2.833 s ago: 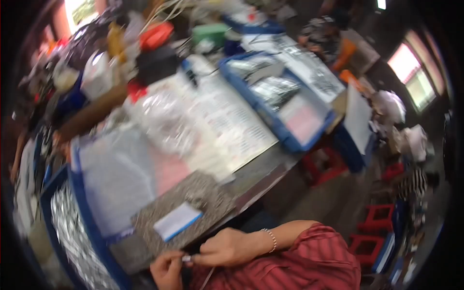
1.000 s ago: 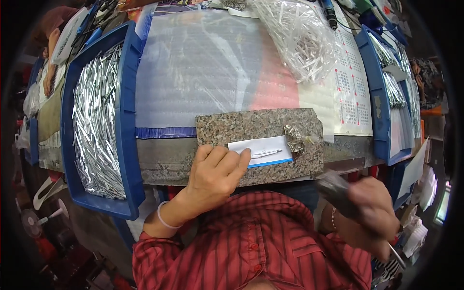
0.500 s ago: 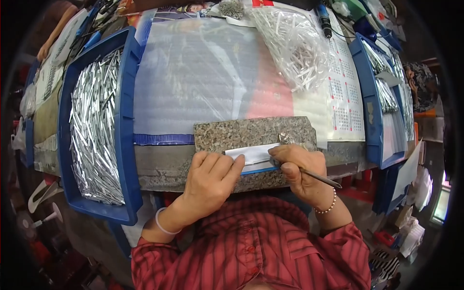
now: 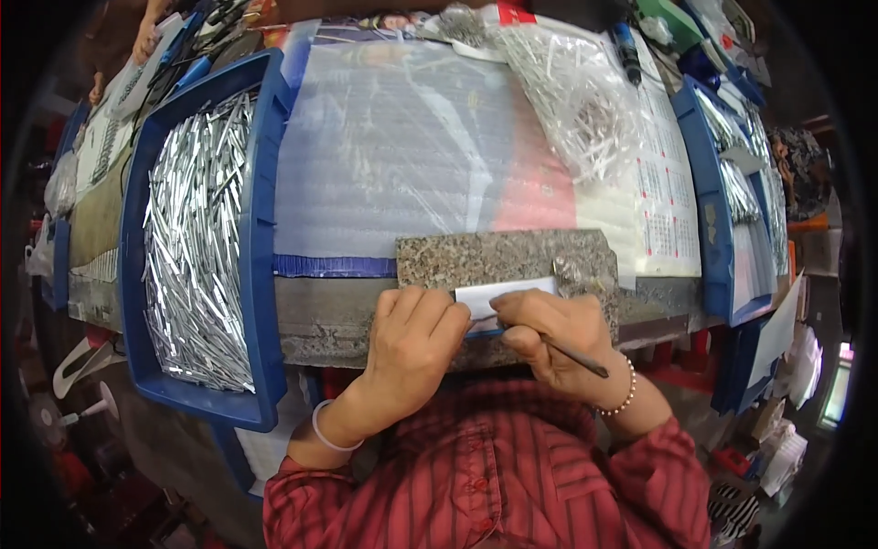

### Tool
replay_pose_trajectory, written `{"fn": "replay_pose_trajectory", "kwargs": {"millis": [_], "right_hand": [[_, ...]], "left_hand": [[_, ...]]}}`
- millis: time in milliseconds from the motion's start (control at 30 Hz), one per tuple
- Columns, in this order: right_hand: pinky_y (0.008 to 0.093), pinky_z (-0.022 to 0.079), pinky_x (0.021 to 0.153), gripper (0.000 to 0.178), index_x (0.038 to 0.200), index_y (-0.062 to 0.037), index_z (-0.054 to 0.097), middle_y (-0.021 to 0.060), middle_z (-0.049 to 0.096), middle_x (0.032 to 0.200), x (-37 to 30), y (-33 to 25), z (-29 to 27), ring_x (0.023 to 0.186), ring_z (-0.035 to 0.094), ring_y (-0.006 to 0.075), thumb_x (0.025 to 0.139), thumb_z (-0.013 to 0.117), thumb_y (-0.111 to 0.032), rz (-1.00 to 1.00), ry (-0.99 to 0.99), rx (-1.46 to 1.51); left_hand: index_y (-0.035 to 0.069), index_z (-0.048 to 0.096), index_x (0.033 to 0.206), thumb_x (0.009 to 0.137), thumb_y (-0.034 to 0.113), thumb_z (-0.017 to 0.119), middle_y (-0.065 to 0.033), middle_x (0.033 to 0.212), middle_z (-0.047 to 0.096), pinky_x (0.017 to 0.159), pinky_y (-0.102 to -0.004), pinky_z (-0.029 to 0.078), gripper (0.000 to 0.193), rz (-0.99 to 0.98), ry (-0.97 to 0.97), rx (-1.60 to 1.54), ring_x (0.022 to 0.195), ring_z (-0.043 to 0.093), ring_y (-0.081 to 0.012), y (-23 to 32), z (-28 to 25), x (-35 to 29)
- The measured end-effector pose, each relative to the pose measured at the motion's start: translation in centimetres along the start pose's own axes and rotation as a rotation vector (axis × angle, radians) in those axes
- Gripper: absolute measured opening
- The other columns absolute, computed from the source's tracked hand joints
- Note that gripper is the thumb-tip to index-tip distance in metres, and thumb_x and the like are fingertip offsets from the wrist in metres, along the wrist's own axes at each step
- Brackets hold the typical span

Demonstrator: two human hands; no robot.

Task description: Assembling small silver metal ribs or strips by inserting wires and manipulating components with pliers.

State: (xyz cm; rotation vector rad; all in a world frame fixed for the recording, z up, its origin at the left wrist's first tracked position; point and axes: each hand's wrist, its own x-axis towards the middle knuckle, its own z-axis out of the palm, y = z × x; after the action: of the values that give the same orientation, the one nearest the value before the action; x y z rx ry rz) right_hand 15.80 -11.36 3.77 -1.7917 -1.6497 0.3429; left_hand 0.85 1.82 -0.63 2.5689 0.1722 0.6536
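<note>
A white folded paper or card (image 4: 477, 299) with a blue lower edge lies on a speckled granite slab (image 4: 485, 251) in front of me. My left hand (image 4: 410, 340) is closed at the paper's left end, its fingers curled and thumb against it. Between the thumb and fingers of my right hand (image 4: 565, 337) is a slim dark metal rod-like tool (image 4: 578, 359), its back end sticking out toward my wrist. The working tip is hidden under my fingers, over the paper close to my left thumb. Whether a small part lies between the hands cannot be made out.
A blue tray (image 4: 267, 229) of thin metal rods stands at left, another blue tray (image 4: 704, 206) with rods at right. Beyond the slab lies a plastic-covered sheet (image 4: 393, 146), a clear bag of white strips (image 4: 585, 110) and a blue-and-black tool (image 4: 627, 53). Another person's hand (image 4: 144, 41) is far left.
My right hand has moved left along the paper, closer to my left hand. The whole view has shifted slightly. At the far left the other person's hand has moved.
</note>
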Motion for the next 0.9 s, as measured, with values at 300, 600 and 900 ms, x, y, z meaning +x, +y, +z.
{"fn": "replay_pose_trajectory", "kwargs": {"millis": [300, 600, 900], "right_hand": [[0.0244, 0.052, 0.057, 0.055, 0.103, 0.0040, 0.065, 0.0179, 0.068, 0.097, -6.5, -1.5, -3.9, 0.074, 0.065, 0.0172, 0.098, 0.038, -0.043, 0.314, 0.230, 0.608], [0.0250, 0.042, 0.048, 0.045, 0.097, -0.0006, 0.063, 0.0047, 0.057, 0.064, -9.1, -1.6, -1.4, 0.048, 0.049, 0.0091, 0.102, 0.033, -0.033, 0.370, 0.215, 0.767], [0.0236, 0.042, 0.047, 0.046, 0.095, -0.0022, 0.063, 0.0034, 0.060, 0.067, -8.7, -1.1, -1.4, 0.046, 0.050, 0.0089, 0.102, 0.032, -0.036, 0.333, 0.203, 0.808]], "left_hand": [[0.009, 0.056, 0.083, 0.074, 0.011, 0.068, -0.0075, 0.080, 0.052, 0.068, -0.0391, 0.036, 0.015, -0.013, -0.003, 0.017, 0.076, 0.050, -0.0273, 1.1, 0.3, 0.9], [0.006, 0.059, 0.091, 0.084, 0.014, 0.062, -0.0156, 0.087, 0.054, 0.075, -0.0468, 0.041, 0.011, -0.051, -0.039, 0.090, 0.083, 0.051, -0.0375, 3.0, -0.7, -0.5], [0.005, 0.059, 0.089, 0.082, 0.010, 0.062, -0.0166, 0.087, 0.055, 0.074, -0.0465, 0.040, 0.009, -0.052, -0.043, 0.070, 0.083, 0.051, -0.0380, 3.2, -1.0, 0.3]]}}
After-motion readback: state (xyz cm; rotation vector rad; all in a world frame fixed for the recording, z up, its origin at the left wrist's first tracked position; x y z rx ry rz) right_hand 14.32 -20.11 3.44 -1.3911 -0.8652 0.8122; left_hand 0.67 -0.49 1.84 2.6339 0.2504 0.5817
